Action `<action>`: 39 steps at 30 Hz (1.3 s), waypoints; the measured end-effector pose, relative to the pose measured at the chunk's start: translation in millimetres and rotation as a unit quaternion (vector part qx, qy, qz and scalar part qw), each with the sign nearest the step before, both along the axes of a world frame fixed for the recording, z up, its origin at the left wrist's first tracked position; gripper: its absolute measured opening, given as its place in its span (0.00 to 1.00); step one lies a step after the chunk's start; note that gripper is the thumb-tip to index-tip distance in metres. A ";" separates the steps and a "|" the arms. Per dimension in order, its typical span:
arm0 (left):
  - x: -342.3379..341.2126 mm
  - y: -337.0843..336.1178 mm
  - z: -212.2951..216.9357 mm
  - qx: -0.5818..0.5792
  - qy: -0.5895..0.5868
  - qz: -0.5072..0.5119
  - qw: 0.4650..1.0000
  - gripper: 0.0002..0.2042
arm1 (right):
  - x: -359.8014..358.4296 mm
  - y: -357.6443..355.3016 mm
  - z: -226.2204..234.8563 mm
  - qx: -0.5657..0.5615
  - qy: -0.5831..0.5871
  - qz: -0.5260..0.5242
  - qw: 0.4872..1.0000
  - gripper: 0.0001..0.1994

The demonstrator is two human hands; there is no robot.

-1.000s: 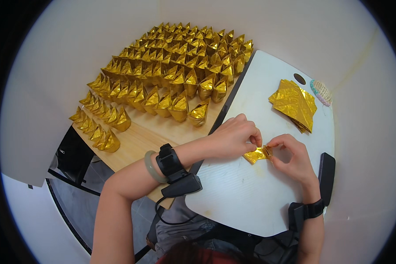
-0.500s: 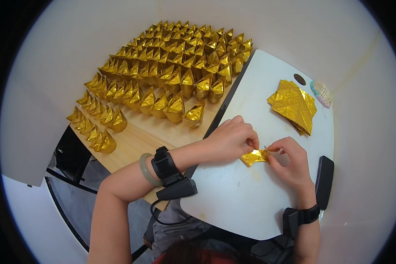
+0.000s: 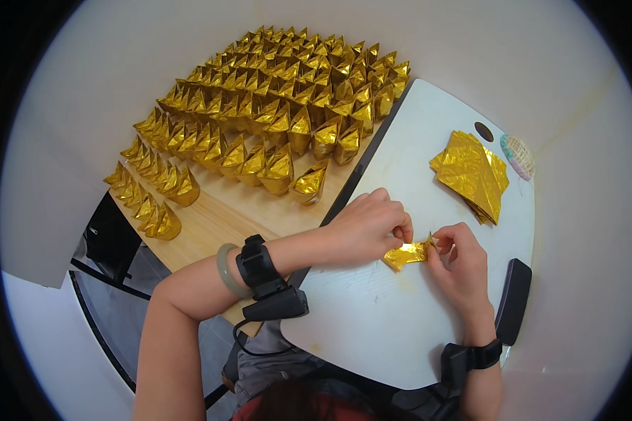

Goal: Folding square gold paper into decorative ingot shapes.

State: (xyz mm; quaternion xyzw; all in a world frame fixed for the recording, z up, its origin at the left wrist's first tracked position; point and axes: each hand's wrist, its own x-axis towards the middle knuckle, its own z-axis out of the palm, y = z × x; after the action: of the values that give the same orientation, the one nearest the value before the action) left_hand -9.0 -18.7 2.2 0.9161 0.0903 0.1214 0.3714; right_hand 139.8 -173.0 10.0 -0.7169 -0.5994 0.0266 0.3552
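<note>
A small piece of folded gold foil paper lies on the white board, between my hands. My left hand has its fingers closed on the left upper part of the paper. At its right end, my right hand pinches a pointed edge between thumb and fingers. Beyond my hands sits a fanned stack of flat gold foil sheets. Many finished gold paper ingots stand in rows on the wooden table to the left.
A woven oval item with a coloured rim lies at the board's far right corner, next to a dark oval hole. A black bar sits along the right edge. Pale walls enclose the table. A black strap and box ride on my left wrist.
My right hand has shifted slightly in the view while still pinching the paper's end. The whole scene moves a little as the head view shifts. Both hands keep hold of the paper.
</note>
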 end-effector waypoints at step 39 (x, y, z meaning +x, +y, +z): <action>-0.4 4.0 -2.4 0.017 -0.026 -0.023 0.999 0.09 | 5.1 -1.4 11.8 -0.093 0.103 0.073 0.988 0.13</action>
State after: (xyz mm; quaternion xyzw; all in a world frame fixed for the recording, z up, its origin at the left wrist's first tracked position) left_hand -9.4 -14.7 -0.1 0.9207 0.0573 0.1375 0.3608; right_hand 144.9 -174.4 21.7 -0.6945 -0.6049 0.1819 0.3444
